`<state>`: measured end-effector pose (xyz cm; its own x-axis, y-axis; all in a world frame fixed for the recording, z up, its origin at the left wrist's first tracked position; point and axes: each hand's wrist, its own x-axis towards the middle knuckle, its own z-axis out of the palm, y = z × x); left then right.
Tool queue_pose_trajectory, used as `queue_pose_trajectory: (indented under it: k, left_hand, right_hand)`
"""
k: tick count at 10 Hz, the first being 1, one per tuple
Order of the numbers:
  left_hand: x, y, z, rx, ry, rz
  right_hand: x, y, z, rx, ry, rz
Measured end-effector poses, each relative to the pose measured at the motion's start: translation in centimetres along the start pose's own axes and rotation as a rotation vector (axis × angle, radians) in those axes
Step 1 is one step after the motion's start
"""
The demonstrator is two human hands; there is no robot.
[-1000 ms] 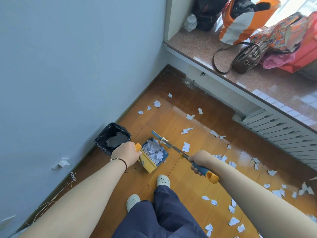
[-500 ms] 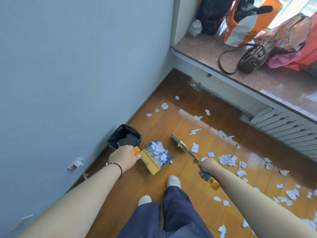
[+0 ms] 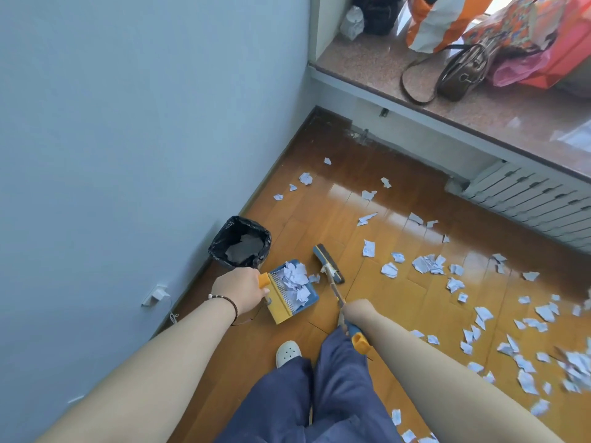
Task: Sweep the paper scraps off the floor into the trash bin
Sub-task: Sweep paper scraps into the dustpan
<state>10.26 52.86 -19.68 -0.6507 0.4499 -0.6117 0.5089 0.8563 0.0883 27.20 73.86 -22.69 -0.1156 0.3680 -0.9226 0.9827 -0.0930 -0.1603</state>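
I find the left hand (image 3: 239, 290) closed round the orange handle of the dustpan (image 3: 291, 290), which sits low at centre frame, just right of and below the bin (image 3: 240, 243) lined with a black bag. The right hand (image 3: 358, 311) is wrapped round the shaft of the broom (image 3: 329, 266), above its blue and orange end; the broom head rests on the floor (image 3: 319, 212) just beside the pan's open edge. A heap of paper scraps (image 3: 295, 279) lies in the pan, and many more scraps are strewn across the centre and lower right of the frame. My judgement on handling: the scraps are very light, loose and flat, so they will slide freely on the glossy boards and may scatter or flutter out under a quick stroke or a sharp tilt. The pan looks like rigid plastic, light even when loaded; its handle is the only sensible hold, and the present grip there seems adequate for lifting it level. The bin mouth is scarcely wider than the pan and its bag is slack, so I would tip slowly, lip well inside the rim.
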Motion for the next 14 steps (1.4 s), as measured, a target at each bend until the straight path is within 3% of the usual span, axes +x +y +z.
queue_pose_trajectory:
  k: [2,4,10,13,14]
  left_hand:
    - [0.0,0.3,0.8,0.019,0.003,0.023]
    - [-0.8,-0.8,1.2,-0.002,0.003,0.048]
    - [-10.3,-3.2,3.2,-0.168,0.12,-0.013]
    - [-19.8,-1.7,6.1,-0.406,0.293,-0.128]
    - [-23.4,-0.9,7.2,-0.504,0.364,-0.185]
  right_hand:
    - [-3.7,0.1,-0.4,0.21,-0.235,0.104]
    - [-5.4,1.3,-1.5,0.281,-0.357,0.14]
    - [-12.1,1.9,-0.8,0.058,-0.124,-0.115]
    - [-15.8,7.7,1.4,0.089,-0.103,-0.215]
    - [-17.5,9.9,2.5,-0.034,-0.041,-0.307]
